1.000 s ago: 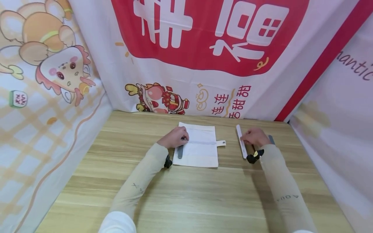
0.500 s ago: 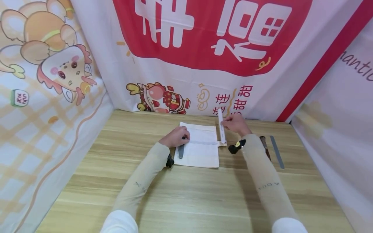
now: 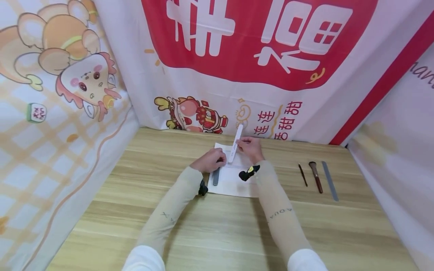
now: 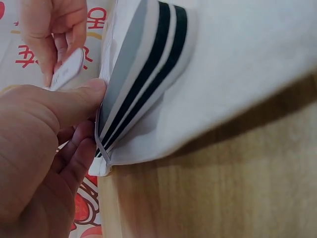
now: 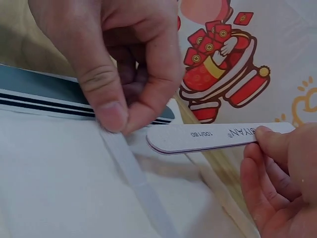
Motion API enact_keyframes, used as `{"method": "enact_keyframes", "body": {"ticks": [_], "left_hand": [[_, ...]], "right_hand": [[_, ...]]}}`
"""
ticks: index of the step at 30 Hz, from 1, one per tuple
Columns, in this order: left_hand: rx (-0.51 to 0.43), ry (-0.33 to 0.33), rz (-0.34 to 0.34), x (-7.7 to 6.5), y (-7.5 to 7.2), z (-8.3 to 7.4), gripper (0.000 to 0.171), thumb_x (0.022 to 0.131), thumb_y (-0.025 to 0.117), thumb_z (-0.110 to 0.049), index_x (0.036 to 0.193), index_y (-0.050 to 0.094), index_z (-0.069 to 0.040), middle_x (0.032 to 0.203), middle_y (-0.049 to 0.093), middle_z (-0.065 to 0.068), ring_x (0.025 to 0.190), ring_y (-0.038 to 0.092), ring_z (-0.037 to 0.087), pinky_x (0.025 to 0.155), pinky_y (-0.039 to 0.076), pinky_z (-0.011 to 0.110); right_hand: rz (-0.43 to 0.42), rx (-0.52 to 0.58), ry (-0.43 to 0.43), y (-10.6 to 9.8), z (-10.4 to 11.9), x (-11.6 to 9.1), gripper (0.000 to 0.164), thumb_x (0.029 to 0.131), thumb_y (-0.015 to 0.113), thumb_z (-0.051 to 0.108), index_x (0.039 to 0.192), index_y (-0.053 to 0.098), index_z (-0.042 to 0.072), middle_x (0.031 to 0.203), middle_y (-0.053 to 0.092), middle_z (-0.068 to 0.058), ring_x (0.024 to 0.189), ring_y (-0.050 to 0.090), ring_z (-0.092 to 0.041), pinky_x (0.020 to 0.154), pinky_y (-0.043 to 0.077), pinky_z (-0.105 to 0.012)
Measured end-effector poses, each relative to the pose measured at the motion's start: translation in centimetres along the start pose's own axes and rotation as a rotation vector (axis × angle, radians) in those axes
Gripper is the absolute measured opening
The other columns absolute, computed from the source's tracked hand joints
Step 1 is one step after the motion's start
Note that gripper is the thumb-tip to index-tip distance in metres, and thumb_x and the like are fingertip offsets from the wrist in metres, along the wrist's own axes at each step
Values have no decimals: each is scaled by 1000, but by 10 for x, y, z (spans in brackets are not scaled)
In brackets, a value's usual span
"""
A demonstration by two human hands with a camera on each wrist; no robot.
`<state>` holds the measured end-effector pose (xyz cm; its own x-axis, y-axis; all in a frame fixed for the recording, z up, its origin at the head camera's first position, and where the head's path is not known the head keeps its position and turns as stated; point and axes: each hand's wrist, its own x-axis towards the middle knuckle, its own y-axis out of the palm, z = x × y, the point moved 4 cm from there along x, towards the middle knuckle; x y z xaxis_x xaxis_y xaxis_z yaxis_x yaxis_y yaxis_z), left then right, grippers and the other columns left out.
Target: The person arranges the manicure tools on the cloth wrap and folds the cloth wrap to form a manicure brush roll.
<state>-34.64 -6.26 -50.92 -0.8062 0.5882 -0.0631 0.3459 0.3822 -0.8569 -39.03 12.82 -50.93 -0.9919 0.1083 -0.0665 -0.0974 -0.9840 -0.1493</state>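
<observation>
A white cloth tool pouch (image 3: 234, 186) lies unfolded on the table, with a white elastic band (image 5: 136, 173) across it. My left hand (image 3: 211, 160) pinches the band near the pouch's left edge. Under the band there sits a grey nail file (image 4: 126, 64) with black and white stripes along its edge. Over the pouch, my right hand (image 3: 251, 148) holds a white nail file (image 5: 198, 139) between thumb and fingers. Print reading 100/180 shows on it. Its rounded free end is close to the left fingertips, above the band.
On the right side of the table lie a thin dark pointed tool (image 3: 303, 175), a makeup brush (image 3: 316, 177) with a reddish-brown handle and another grey nail file (image 3: 330, 181). A printed cloth (image 3: 190, 82) hangs along the table's back edge.
My right hand has carried the white nail file leftward from the table's right side to over the pouch, tilting it. My left hand stays at the pouch's left edge.
</observation>
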Motion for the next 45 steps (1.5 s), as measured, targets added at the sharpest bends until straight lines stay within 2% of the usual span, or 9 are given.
{"method": "enact_keyframes", "body": {"ticks": [3, 8, 15, 22, 30, 33, 38, 42, 45], "left_hand": [[-1, 10, -4, 2, 2, -2, 12, 106, 65, -16, 98, 73, -13, 105, 59, 4, 96, 54, 18, 90, 48, 33], [-6, 24, -5, 6, 5, -1, 11, 106, 64, -17, 100, 73, -13, 105, 59, 3, 97, 54, 18, 91, 47, 33], [-7, 22, -9, 7, 4, 0, 11, 106, 64, -17, 99, 72, -15, 105, 59, 3, 98, 54, 17, 91, 48, 32], [-16, -12, -2, 2, -1, -2, 10, 106, 63, -18, 103, 72, -13, 109, 59, 3, 99, 55, 18, 92, 49, 32], [-32, -38, -5, -1, -7, -1, 11, 107, 63, -17, 101, 71, -14, 109, 59, 4, 100, 55, 19, 93, 49, 33], [-33, -41, -3, -1, -6, 2, 11, 107, 63, -18, 100, 71, -15, 108, 59, 3, 100, 55, 19, 93, 49, 33], [-32, -63, -1, 0, -5, 7, 11, 107, 63, -18, 99, 70, -16, 109, 58, 2, 101, 55, 18, 94, 48, 33], [-31, -71, 0, -1, -3, 7, 10, 107, 64, -18, 100, 70, -16, 109, 59, 2, 101, 55, 18, 95, 49, 34], [-32, -53, 3, 0, 0, 3, 9, 107, 63, -17, 101, 70, -15, 110, 59, 3, 102, 55, 19, 96, 49, 34]], "right_hand": [[-47, 36, -14, 3, -4, -5, 21, 96, 75, 4, 113, 74, -9, 91, 76, -12, 72, 66, -5, 68, 59, -19], [-69, 6, 15, 2, -13, -7, 20, 96, 76, 5, 111, 75, -7, 87, 74, -7, 73, 67, -6, 69, 59, -19], [24, -146, 71, 2, -15, -10, 21, 98, 75, 13, 112, 77, -2, 92, 76, -8, 74, 65, -6, 67, 54, -17], [127, -246, 79, 6, -6, -17, 21, 98, 75, 12, 111, 78, -4, 91, 77, -8, 71, 62, -6, 65, 51, -17], [245, -370, 240, 17, -3, -21, 14, 98, 76, 14, 108, 79, 5, 98, 78, -9, 79, 67, -13, 68, 56, -22], [261, -389, 270, 20, -3, -23, 13, 97, 76, 13, 107, 79, 5, 100, 78, -10, 80, 68, -15, 69, 56, -23], [262, -427, 284, 24, -4, -26, 15, 96, 78, 19, 105, 77, 7, 97, 78, -8, 79, 68, -15, 70, 55, -23], [246, -445, 295, 24, -7, -24, 18, 95, 81, 23, 99, 76, 7, 87, 76, -5, 73, 68, -13, 66, 55, -22], [227, -490, 287, 23, -8, -22, 20, 95, 80, 25, 92, 76, 6, 77, 73, -3, 66, 66, -12, 61, 54, -22]]}}
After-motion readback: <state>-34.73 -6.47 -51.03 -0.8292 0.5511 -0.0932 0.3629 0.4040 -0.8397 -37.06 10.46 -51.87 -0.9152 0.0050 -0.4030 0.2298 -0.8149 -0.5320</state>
